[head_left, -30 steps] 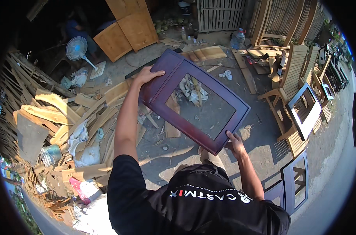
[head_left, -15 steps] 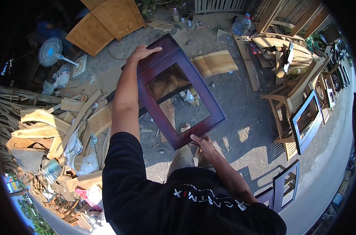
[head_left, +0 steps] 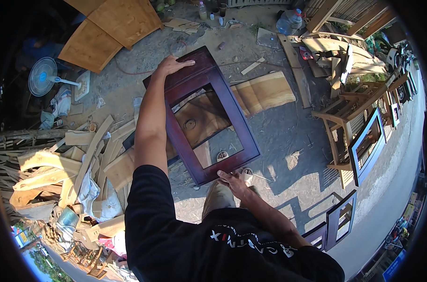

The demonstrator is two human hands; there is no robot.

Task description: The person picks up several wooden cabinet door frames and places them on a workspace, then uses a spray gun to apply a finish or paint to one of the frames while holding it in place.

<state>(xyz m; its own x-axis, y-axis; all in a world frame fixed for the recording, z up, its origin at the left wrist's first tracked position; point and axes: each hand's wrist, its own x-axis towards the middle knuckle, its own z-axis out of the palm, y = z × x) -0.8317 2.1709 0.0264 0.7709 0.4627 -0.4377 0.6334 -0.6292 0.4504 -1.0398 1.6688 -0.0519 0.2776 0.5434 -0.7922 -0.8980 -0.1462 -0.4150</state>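
Observation:
A dark reddish-brown wooden frame (head_left: pixel 235 117) with a large rectangular opening hangs tilted in front of me. My left hand (head_left: pixel 173 66) grips its far end, the thumb lying across the wide top panel and the other fingers hidden behind. At the near end, my right hand (head_left: pixel 234 184) holds the bottom rail, thumb on top. Through the opening I see a long wooden slab (head_left: pixel 265 93) on the ground below, and one of my sandalled feet (head_left: pixel 222 155).
Scrap wood (head_left: pixel 44 164) is heaped at left, near a standing fan (head_left: pixel 43 76). Wooden cabinet panels (head_left: pixel 112 28) stand far left. At right, another dark frame (head_left: pixel 367 146) leans on wooden furniture (head_left: pixel 345 122); more frames (head_left: pixel 340 221) stand nearer. A water jug (head_left: pixel 289 22) sits far back.
The frame has shifted slightly left and nearer to me, and its turn has lessened a little. Both hands keep their hold. More of the slab shows through the opening.

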